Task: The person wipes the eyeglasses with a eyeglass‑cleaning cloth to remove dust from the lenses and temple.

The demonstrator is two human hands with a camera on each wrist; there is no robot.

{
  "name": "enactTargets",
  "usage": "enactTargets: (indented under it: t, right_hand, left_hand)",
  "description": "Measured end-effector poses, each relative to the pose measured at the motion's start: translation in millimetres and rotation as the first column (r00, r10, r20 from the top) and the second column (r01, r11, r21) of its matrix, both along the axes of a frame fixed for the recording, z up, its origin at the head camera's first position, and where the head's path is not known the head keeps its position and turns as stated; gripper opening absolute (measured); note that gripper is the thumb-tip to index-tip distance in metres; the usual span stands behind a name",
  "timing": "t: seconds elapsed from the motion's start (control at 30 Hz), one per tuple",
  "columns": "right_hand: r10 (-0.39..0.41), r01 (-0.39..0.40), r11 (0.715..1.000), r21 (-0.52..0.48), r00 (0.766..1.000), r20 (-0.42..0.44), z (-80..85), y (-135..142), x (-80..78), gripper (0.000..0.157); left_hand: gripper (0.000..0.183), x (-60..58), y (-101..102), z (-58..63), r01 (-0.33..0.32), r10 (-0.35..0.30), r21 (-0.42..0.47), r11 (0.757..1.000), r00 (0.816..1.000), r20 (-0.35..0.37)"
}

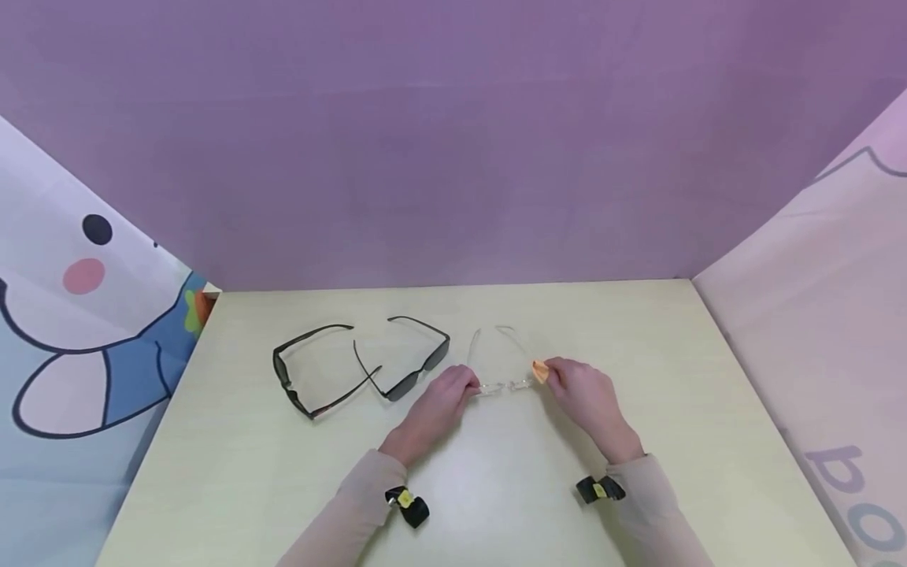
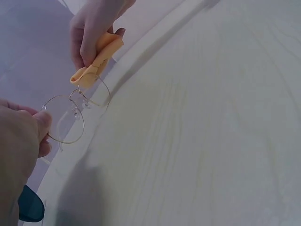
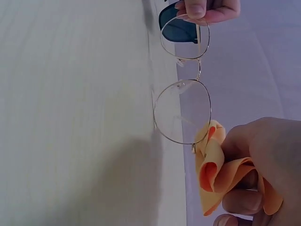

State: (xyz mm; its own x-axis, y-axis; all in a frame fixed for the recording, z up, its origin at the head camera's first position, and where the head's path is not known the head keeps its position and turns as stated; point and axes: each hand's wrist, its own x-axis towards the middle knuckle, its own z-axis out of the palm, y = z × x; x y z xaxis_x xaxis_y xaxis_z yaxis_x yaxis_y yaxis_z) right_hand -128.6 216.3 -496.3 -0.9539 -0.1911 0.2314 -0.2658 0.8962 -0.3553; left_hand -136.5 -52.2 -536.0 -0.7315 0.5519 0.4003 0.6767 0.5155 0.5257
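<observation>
A pair of eyeglasses (image 3: 183,113) with thin gold round rims and clear lenses is held up between both hands, its temples pointing away in the head view. My left hand (image 1: 442,398) pinches the outer edge of the left lens between thumb and fingers. In my right hand (image 1: 584,394) is a bunched orange cleaning cloth (image 3: 211,172), gripped by the fingers. The cloth sits right at the outer end of the other lens, by the hinge, and overlaps that rim in the left wrist view. Part of the right temple is hidden behind the cloth.
Two pairs of dark sunglasses lie left of the hands with temples unfolded: black-framed sunglasses (image 1: 279,366) farthest left, and sunglasses (image 1: 402,386) nearer the left hand. Their temples cross. A purple backdrop (image 1: 453,157) borders the back of the pale table (image 1: 496,504); printed cloths hang at both sides.
</observation>
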Motion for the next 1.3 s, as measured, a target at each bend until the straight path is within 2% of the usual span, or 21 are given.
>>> enactTargets:
  t: [0.3,0.57,0.83,0.93,1.1,1.3]
  right_hand:
    - [0.038,-0.037,0.997,0.061,0.999,-0.013,6.5,-4.2,-0.8,0.014]
    - [0.022,-0.021,0.999,0.043,0.999,-0.024,3.0,-7.5,1.3,0.015]
    - [0.04,-0.039,0.999,0.023,0.997,-0.071,-3.1,-6.3,6.1,0.019]
    - [0.073,-0.073,0.997,0.004,0.99,-0.12,-3.7,-7.3,10.2,0.021]
    - [0.181,-0.19,0.981,-0.028,0.963,-0.2,-6.2,-11.1,20.4,0.023]
    - [0.271,-0.283,0.958,-0.04,0.943,-0.192,-11.1,-13.7,34.5,0.027]
  left_hand:
    - [0.005,-0.2,2.3,2.1,-0.092,0.092,0.0,0.996,0.988,0.126]
    - [0.005,-0.4,4.2,-2.6,-0.169,0.164,0.015,0.986,0.971,0.172]
    - [0.005,0.4,4.3,-3.5,-0.183,0.179,0.002,0.983,0.965,0.191]
    - [0.006,2.1,4.1,-3.9,-0.178,0.173,0.01,0.984,0.968,0.183]
    - [0.012,7.1,2.1,-3.0,-0.187,0.179,0.036,0.982,0.97,0.164]
    - [0.018,18.3,-5.0,4.7,-0.223,0.218,0.04,0.974,0.97,0.109]
